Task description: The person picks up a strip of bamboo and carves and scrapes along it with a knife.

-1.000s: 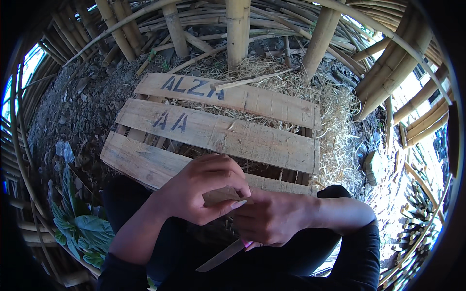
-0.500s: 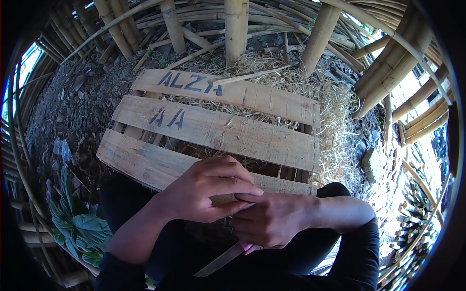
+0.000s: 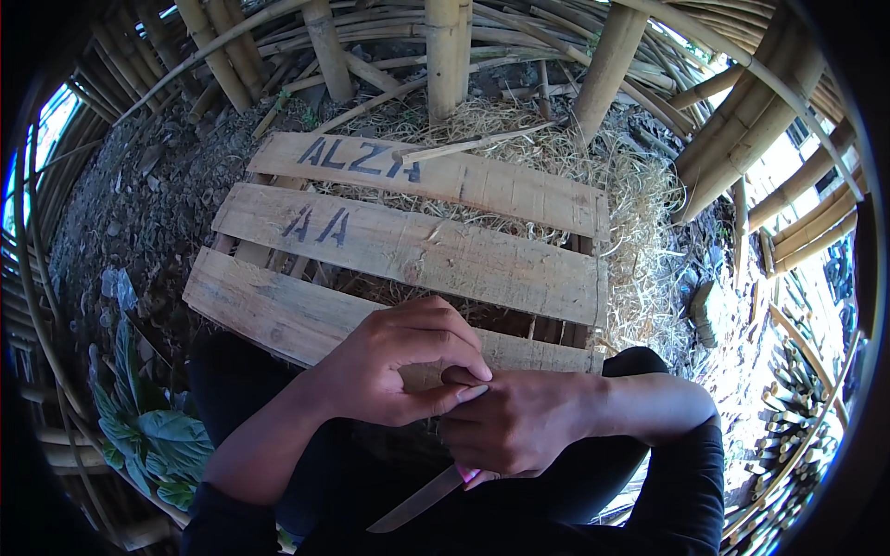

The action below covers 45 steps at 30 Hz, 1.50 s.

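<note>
A knife (image 3: 416, 501) with a pink handle is gripped in my right hand (image 3: 522, 419), its blade slanting down and to the left over my dark-clothed lap. My left hand (image 3: 394, 363) meets the right one at the fingertips, thumb and forefinger bent together against the right hand's thumb side. What sits between those fingers, if anything, is hidden. Both hands hover over the near edge of a wooden slatted crate (image 3: 417, 248), whose three pale slats carry dark stencilled marks.
A thin split bamboo strip (image 3: 477, 144) lies across the far slat. Pale shavings (image 3: 640, 199) spread behind and right of the crate. Bamboo posts (image 3: 607, 74) ring the far side. Cut sticks (image 3: 797, 435) are piled at right; a leafy plant (image 3: 171, 440) grows at lower left.
My left fingertips have shifted slightly left and drawn closer together at the right hand. The knife stays in the right hand, nearly still.
</note>
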Each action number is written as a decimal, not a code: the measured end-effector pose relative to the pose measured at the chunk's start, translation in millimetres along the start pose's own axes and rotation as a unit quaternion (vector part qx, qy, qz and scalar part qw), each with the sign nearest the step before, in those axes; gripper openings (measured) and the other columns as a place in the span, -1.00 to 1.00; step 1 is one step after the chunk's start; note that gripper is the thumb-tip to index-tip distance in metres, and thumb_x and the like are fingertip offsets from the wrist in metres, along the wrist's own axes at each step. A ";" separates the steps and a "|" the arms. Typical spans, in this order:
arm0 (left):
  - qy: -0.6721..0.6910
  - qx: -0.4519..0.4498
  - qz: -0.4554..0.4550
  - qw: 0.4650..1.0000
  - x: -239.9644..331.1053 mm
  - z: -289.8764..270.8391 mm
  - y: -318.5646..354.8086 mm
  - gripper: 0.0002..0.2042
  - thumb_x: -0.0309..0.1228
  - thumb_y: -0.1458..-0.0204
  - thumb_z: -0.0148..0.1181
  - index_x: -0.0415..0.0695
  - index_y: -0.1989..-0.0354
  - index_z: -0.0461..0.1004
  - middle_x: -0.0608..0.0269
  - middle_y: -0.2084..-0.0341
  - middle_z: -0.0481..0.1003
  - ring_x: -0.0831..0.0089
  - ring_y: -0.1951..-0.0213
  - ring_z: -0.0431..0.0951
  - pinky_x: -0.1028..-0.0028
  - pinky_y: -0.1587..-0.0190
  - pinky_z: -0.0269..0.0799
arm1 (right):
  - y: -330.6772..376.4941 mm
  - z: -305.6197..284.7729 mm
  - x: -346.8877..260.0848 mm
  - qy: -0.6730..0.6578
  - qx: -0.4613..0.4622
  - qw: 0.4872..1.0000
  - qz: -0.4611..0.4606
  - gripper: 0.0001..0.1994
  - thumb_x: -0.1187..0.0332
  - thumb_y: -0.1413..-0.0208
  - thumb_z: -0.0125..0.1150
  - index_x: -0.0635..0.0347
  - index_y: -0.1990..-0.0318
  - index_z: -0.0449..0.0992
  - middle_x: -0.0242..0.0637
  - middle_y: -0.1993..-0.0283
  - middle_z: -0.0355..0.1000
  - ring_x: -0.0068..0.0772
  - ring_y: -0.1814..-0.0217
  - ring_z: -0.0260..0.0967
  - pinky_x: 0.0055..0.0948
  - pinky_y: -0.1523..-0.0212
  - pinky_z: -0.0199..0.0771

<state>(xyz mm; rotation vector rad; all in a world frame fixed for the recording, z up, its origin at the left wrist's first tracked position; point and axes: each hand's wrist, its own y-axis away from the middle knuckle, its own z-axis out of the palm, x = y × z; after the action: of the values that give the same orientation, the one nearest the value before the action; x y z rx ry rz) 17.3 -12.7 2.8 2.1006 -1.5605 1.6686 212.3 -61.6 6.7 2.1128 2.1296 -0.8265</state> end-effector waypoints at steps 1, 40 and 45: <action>0.000 0.000 -0.006 1.000 0.0 0.1 0.8 -0.83 -0.53 0.16 0.37 -0.08 0.35 0.56 0.34 0.44 0.52 0.39 0.34 0.55 0.43 0.26 0.44 | -0.1 0.9 0.5 -0.007 0.000 1.000 0.005 -0.67 0.15 -0.13 0.09 0.26 0.50 0.40 -0.24 0.44 0.32 -0.21 0.30 0.35 -0.26 0.19 0.35; -0.060 -0.096 -0.011 0.994 -11.6 3.5 4.8 -0.57 -0.59 0.23 0.36 -0.12 0.14 0.35 0.25 0.21 0.42 0.35 0.17 0.49 0.39 0.11 0.40 | 9.0 -1.9 30.1 -0.298 0.119 0.946 -0.041 -0.69 0.30 -0.27 0.00 0.35 0.46 0.34 -0.13 0.49 0.27 -0.04 0.43 0.30 -0.19 0.36 0.29; 0.241 -0.078 -0.336 0.907 -24.0 25.7 21.7 -0.46 -0.52 0.09 0.38 -0.15 -0.07 0.25 0.13 0.03 0.40 0.22 0.06 0.53 0.16 0.04 0.55 | 16.0 -8.5 33.5 -0.590 0.176 0.786 0.055 -0.47 0.07 -0.39 -0.31 0.24 0.58 0.24 -0.18 0.49 0.39 -0.28 0.41 0.39 -0.32 0.25 0.37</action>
<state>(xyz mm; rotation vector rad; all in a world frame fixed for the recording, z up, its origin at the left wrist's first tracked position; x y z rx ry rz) 22.3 -22.1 -37.1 1.6709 -0.6815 1.5517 227.6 -28.5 -4.3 1.1031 1.1754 -1.9245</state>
